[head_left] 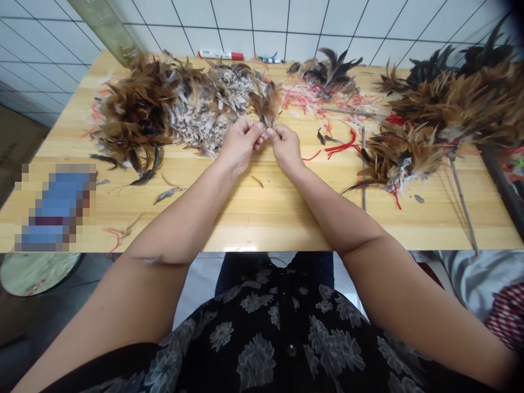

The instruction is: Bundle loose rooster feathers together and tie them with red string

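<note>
My left hand and my right hand meet at the middle of the table, fingertips pinched close together. Between them they grip the lower ends of a small bunch of brown feathers, whose tips fan out away from me. Just beyond my left hand lies a wide heap of grey and white fluffy feathers. Brown and black feathers are piled at its left. To the right of my right hand, red strings lie on the wood.
Feather bundles and thin sticks lie on the right of the wooden table. A red and white marker rests by the tiled wall. Shredded pinkish strands are scattered at the back. A round stool stands at lower left.
</note>
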